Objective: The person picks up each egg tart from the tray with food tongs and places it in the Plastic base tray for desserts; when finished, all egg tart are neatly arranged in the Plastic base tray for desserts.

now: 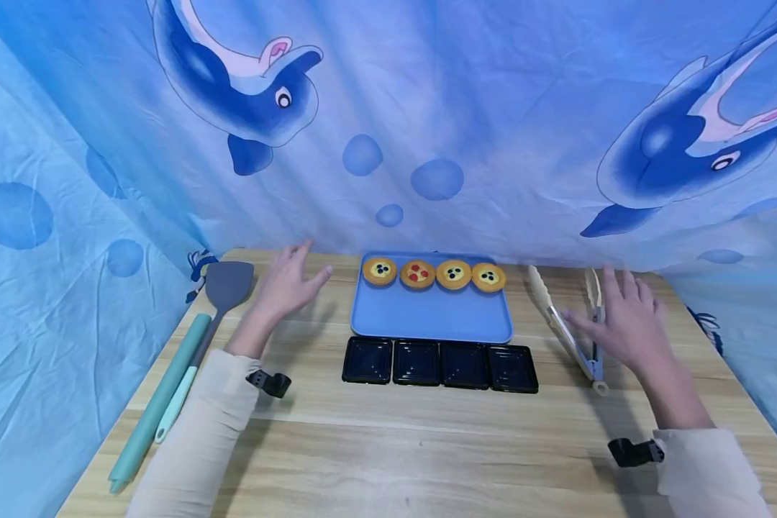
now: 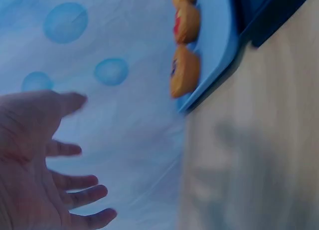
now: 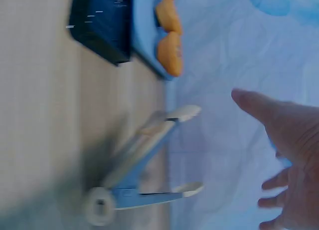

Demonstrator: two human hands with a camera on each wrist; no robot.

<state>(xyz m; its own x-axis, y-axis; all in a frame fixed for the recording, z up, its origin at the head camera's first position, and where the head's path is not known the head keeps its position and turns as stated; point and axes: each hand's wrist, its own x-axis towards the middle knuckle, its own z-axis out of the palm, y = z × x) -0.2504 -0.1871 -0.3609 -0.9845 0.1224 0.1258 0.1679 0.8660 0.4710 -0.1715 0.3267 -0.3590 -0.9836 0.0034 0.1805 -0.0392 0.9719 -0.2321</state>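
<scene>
My left hand point(image 1: 286, 282) hovers left of the blue tray point(image 1: 427, 316), fingers spread and holding nothing. Over the tongs point(image 1: 573, 344) on the right hangs my right hand point(image 1: 631, 320), its thumb apart from its fingers; the right wrist view shows a gap between that hand and the tongs. The tongs lie spread on the table. Along the tray's far side sit several egg tarts point(image 1: 453, 274), one topped with red pieces, the others with dark berries. Several square black containers point(image 1: 416, 362) stand in a row along the tray's near edge.
At the table's left lie a grey spatula point(image 1: 229, 285) with a mint handle and a green rolled cylinder point(image 1: 162, 403), both close to the left forearm. A blue dolphin-print curtain point(image 1: 388, 108) hangs behind the wooden table point(image 1: 388, 446) and down its sides.
</scene>
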